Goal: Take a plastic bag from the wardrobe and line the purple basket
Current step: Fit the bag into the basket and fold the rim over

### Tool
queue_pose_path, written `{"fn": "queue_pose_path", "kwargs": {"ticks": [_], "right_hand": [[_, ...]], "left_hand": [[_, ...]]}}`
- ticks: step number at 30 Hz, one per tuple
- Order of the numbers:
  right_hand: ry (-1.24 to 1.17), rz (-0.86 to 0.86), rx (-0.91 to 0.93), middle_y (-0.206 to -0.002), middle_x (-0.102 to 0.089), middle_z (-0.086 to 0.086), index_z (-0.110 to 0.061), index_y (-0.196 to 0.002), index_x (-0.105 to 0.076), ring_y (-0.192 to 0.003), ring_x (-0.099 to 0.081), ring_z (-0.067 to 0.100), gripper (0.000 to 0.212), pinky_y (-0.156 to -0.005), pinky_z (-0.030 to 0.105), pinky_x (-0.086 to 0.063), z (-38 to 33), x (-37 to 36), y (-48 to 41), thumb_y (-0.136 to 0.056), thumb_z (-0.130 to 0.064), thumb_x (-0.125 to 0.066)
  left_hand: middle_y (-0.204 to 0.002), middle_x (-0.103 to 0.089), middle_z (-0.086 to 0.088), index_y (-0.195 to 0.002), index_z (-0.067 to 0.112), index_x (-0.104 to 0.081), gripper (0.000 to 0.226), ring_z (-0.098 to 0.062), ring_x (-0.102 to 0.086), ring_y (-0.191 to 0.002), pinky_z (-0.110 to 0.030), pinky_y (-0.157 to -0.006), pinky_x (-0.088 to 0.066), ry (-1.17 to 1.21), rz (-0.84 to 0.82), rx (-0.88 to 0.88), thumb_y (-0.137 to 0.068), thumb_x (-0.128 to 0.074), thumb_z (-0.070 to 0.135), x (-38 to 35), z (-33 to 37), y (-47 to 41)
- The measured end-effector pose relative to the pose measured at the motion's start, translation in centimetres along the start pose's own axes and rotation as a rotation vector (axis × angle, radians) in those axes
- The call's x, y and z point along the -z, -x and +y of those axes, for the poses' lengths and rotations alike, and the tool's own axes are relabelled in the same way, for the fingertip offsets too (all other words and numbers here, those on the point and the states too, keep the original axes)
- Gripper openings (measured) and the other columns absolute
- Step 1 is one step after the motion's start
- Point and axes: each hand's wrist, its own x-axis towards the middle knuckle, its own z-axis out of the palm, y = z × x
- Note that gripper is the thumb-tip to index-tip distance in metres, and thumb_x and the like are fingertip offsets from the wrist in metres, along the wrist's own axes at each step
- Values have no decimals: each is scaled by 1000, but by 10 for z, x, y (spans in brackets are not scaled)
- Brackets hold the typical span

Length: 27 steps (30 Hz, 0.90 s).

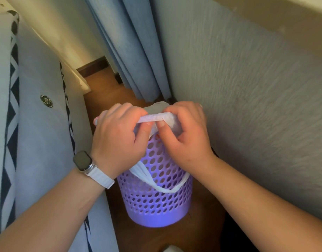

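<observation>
One white plastic bag (157, 118) over one purple basket (156, 195), bunched in two gripping hands, left (118, 140) and right (185, 135).

A blue curtain (138, 57) hangs behind, grey patterned upholstery (38, 133) stands left, above wooden floor (105, 91).

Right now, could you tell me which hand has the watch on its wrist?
The left hand: a watch on a white strap sits on its wrist; the right hand has a bare wrist.

Purple perforated basket (156, 197), white plastic bag (164, 119), blue curtain (131, 51), black-and-white diamond-patterned fabric (11, 106).
</observation>
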Motion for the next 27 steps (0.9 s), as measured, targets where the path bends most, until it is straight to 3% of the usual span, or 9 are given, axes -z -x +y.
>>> {"fn": "queue_pose_path", "kwargs": {"ticks": [4,7,15,19,21,24,27], "right_hand": [[-55,2,-23,-108,-59,-6,-11,-106,-66,-106,-56,19,31,-95,49,-43,6,5,-4,-87,-35,-58],[-53,-1,-35,-110,-56,-10,-11,-107,-67,-108,-55,17,32,-98,43,-42,12,9,-5,-86,-35,-58],[-138,108,-59,-111,-57,0,-6,-102,-65,-109,-56,23,30,-98,39,-43,22,16,-11,-82,-27,-59],[-159,148,-74,-102,-55,-5,-9,-96,-63,-100,-57,23,21,-91,42,-46,21,19,-13,-82,-24,-58],[-127,146,-69,-98,-54,-8,-10,-93,-62,-95,-55,21,18,-87,38,-44,19,18,-12,-84,-25,-57],[-65,156,-29,-96,-53,-6,-7,-92,-62,-92,-54,22,21,-85,39,-43,17,18,-11,-84,-26,-56],[1,163,28,-95,-52,-8,-8,-91,-62,-91,-53,20,19,-83,42,-41,13,16,-13,-84,-26,-57]], "left_hand": [[-73,-41,10,-76,10,-58,22,-10,-37,-68,-30,-63,-31,18,29,25,-90,-49,25,-1,-8,-3],[-71,-43,9,-76,11,-57,23,-11,-39,-66,-29,-62,-30,38,26,40,-90,-48,26,0,-10,-2],[-68,-46,5,-74,8,-56,27,-12,-41,-63,-28,-55,-34,151,85,32,-92,-46,26,0,-9,-2],[-69,-46,4,-75,8,-55,29,-7,-39,-64,-19,-58,-33,211,85,54,-92,-45,28,-1,-10,-1],[-70,-46,5,-75,8,-56,29,-7,-40,-65,-24,-60,-35,219,70,39,-92,-45,29,-1,-12,-2],[-79,-55,3,-84,9,-62,30,-17,-53,-76,-37,-76,-37,99,36,-17,-92,-48,34,6,-16,-1],[-102,-65,-5,-107,11,-65,35,-23,-58,-99,-41,-95,-33,15,13,-24,-90,-50,38,13,-5,-1]]}}
